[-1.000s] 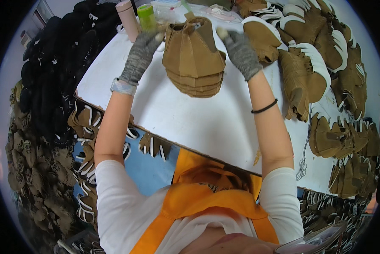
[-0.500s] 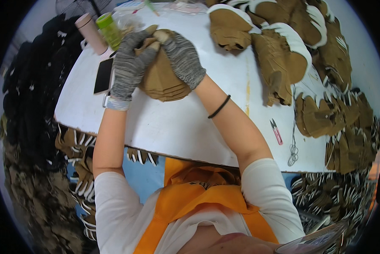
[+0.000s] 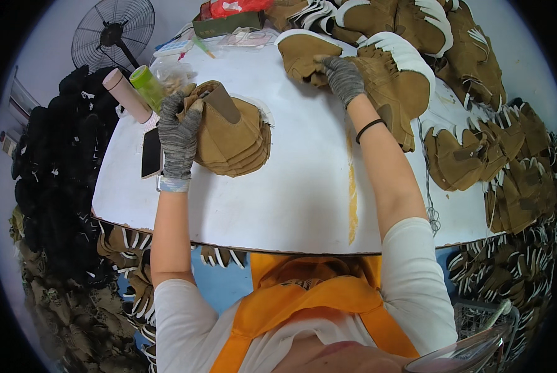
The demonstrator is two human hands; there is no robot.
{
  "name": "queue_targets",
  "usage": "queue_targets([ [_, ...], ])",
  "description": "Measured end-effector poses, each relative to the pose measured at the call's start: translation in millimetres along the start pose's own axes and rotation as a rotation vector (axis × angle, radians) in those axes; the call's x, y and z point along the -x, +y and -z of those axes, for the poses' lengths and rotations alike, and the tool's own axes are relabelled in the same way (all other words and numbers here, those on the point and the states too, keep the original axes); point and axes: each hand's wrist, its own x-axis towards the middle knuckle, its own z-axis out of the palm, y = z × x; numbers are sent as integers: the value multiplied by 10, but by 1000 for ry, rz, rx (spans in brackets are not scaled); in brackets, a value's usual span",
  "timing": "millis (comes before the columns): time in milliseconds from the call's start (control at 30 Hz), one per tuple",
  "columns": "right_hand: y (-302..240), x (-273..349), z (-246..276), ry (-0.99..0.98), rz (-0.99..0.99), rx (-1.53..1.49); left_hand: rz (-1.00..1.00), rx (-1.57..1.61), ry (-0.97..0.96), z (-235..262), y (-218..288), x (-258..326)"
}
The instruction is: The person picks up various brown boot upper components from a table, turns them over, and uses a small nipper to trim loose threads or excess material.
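Observation:
A stack of brown suede-like pieces with pale edges (image 3: 235,146), shaped like shoe uppers, lies on the left half of the white table. My left hand (image 3: 179,133), in a grey knitted glove with bare fingertips, is closed on the left edge of that stack. Farther right, my right hand (image 3: 343,79), gloved the same way, pinches the lower edge of another brown piece with a white rim (image 3: 304,53). Beside it, just right of my right hand, lies a thicker pile of such pieces (image 3: 393,87). Part of my left fingers is hidden behind the stack.
A pink bottle (image 3: 126,94), a green-lidded jar (image 3: 146,87) and a phone (image 3: 151,152) stand or lie at the left. A box with red plastic (image 3: 228,22) sits at the back, near a fan (image 3: 112,32). More brown stacks (image 3: 458,155) crowd the right edge.
My right hand has left the stack at the left and moved right to the white-rimmed piece. My left hand stays on its stack, which has opened out. The view has shifted, showing more of the back.

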Motion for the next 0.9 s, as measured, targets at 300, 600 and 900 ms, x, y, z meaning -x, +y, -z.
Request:
queue_targets([
  [300, -468, 383, 780, 378, 59, -223, -30, -170, 60, 57, 64, 5],
  [600, -434, 879, 1480, 331, -101, -571, 15, -18, -324, -1046, 841, 780],
  [900, -885, 1735, 1743, 179, -219, -396, 482, 909, -501, -1709, 852, 801],
])
